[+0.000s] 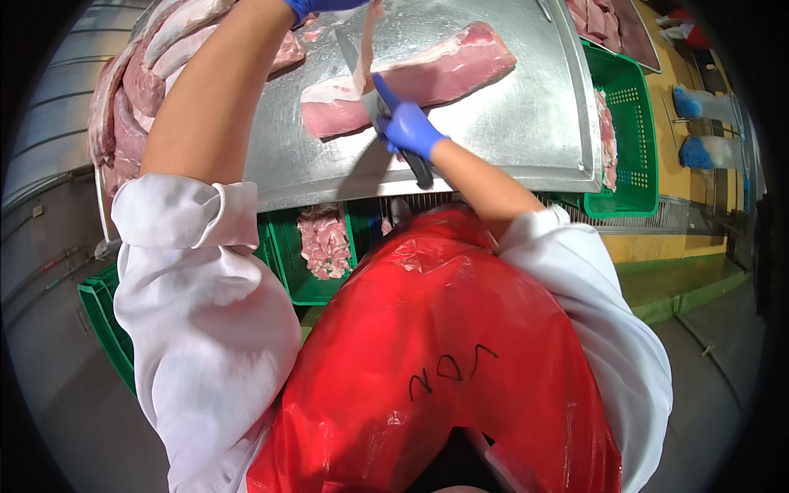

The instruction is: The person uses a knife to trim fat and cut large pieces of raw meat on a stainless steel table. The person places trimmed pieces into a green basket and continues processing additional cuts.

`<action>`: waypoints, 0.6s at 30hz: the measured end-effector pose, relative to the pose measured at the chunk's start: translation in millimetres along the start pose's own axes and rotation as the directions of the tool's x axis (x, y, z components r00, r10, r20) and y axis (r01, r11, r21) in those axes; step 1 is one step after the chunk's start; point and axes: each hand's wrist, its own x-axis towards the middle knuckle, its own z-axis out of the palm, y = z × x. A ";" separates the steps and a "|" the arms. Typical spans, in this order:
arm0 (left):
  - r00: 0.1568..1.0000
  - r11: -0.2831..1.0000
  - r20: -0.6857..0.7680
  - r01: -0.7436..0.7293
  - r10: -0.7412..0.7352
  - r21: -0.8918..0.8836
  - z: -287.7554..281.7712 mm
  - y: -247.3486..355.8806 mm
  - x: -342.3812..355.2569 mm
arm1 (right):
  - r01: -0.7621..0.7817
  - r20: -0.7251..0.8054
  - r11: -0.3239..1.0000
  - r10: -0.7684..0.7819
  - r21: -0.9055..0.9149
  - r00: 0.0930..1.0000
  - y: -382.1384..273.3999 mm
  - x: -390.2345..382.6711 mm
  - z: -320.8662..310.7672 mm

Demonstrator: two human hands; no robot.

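Observation:
A long pink pork loin [460, 70] with a whitish fat layer lies on a metal work table [509, 140]. My right hand [413, 131], in a blue glove, is closed round a knife [418, 167] with a dark handle. Its blade sits at the fat side of the loin, partly hidden by the meat. From there a thin strip of fat [368, 41] rises taut to the upper edge of the view. My left hand [325, 4], also gloved in blue, grips the strip's upper end, though most of its fingers are cut off by that edge.
More loins [136, 99] are heaped at the table's left side. Below the near edge stands a green crate [308, 292] of meat trimmings [325, 238]. Another green crate [641, 140] is at the right, beneath a tray [645, 33] of cut meat.

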 end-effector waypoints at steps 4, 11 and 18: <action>0.999 0.999 -0.032 -0.029 0.028 -0.033 -13.1 -25.7 -27.3 | 0.144 0.043 0.984 -0.141 -0.102 0.989 47.9 -38.7 30.1; 0.987 0.993 -0.113 0.114 -0.114 -0.005 -58.4 -12.6 -52.8 | 0.216 -0.072 0.937 -0.245 -0.276 0.967 40.9 16.1 61.1; 0.924 0.998 -0.382 -0.049 0.032 -0.035 -92.6 -19.0 -81.8 | 0.126 0.000 0.980 -0.127 -0.152 0.992 -5.8 56.1 68.3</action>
